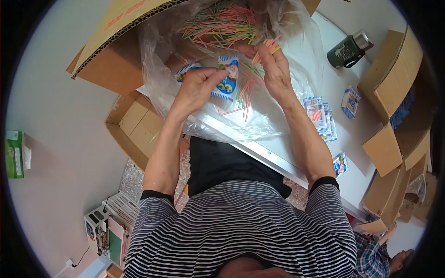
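My left hand (pixel 197 88) pinches a small blue-and-white printed packet (pixel 228 79) between thumb and fingers. A second blue-and-white packet (pixel 185 70) shows partly behind that hand; whether it is gripped too I cannot tell. In my right hand (pixel 276 74) is a small bundle of thin pink and yellow sticks (pixel 269 45), raised near the packet's upper right. A large heap of pink, green and yellow sticks (pixel 222 25) lies beyond both hands, on clear plastic sheeting (pixel 301 41) in a tipped cardboard box (pixel 109 69). Loose sticks (pixel 245 99) are scattered below the packet.
Overlapping stick-filled packets (pixel 316 113) lie right of my forearm on the white table (pixel 359 134), with further packets (pixel 351 102) nearby. A green flask (pixel 350 48) and open cartons (pixel 391 74) stand farther right. At lower left is a machine (pixel 106 227); another person (pixel 378 255) is lower right.
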Motion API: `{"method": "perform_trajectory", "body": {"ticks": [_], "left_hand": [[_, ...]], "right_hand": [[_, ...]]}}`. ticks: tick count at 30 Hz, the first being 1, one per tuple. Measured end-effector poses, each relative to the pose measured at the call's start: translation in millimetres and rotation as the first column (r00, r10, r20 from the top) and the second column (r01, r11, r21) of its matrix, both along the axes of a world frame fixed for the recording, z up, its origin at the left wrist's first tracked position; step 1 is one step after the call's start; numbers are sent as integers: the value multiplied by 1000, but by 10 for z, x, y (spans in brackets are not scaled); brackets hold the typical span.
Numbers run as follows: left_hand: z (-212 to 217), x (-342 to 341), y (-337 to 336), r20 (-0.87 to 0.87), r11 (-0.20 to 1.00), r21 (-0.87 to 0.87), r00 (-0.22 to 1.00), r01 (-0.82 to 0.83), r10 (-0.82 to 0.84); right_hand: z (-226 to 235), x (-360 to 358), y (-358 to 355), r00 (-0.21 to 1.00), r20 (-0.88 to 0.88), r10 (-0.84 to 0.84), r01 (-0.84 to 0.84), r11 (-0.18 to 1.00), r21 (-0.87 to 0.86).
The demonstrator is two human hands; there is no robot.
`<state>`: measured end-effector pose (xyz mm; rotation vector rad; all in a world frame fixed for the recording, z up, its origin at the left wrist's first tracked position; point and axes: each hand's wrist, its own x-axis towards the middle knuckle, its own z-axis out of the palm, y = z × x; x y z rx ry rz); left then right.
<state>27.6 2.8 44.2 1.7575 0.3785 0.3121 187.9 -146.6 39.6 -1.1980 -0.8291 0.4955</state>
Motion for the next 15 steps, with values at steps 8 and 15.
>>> {"method": "perform_trajectory", "body": {"ticks": [8,15], "left_hand": [[217,-45,-241,-80,974,-100,974,205,-213],[223,-25,-279,-112,968,-109,965,225,-237]], "right_hand": [[208,-93,-67,986,-27,164,-157,975,157],[164,-177,-103,977,-54,206,-198,972,124]]}}
